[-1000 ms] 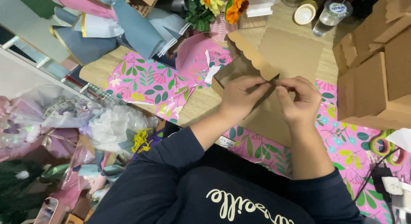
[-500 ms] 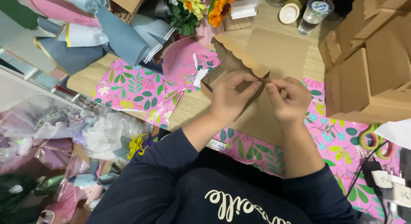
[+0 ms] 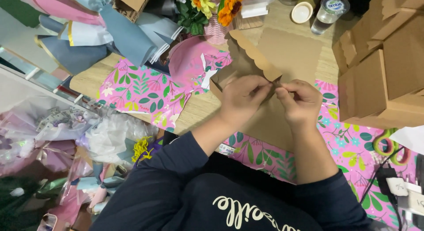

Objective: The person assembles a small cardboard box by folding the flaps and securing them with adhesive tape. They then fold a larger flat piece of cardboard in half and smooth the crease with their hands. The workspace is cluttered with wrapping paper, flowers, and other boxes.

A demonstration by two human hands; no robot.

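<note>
Step in hand: folding a scalloped kraft box blank (image 3: 282, 59), which lies on the table just left of the stacked boxes (image 3: 380, 81). Left hand (image 3: 240, 98) and right hand (image 3: 300, 101) both pinch its centre flap — fingertips nearly touching. Next, in my judgement: a firm, even crease.

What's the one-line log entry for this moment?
left hand: pinching brown card box blank | right hand: pinching same fold | under: pink floral paper | right: assembled brown boxes

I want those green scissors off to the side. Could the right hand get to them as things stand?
Probably yes. The green scissors lie in the open on the pink floral paper, just past the right hand, but that hand is pinching the brown cardboard.
</note>
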